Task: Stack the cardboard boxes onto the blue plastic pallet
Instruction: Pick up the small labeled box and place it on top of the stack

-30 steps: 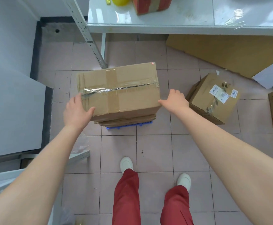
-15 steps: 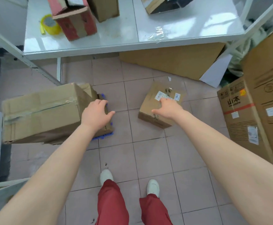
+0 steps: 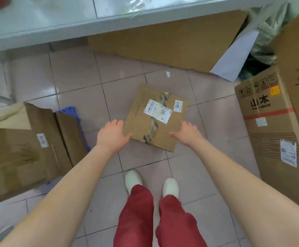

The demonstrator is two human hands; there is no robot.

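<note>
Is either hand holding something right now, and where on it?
Both hands are at the small labelled box on the floor: left hand on its left edge, right hand on its right edge. Not lifted yet.

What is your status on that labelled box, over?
Both hands open: left hand, right hand flanking small box on floor. Not lifted. Pallet left, already stacked. Path clear.

Matt brown cardboard box (image 3: pixel 156 118) with glossy tape and paper labels (image 3: pixel 157 111) lies on smooth, shiny floor tiles (image 3: pixel 77 72) near a blue plastic pallet (image 3: pixel 69 111).
</note>
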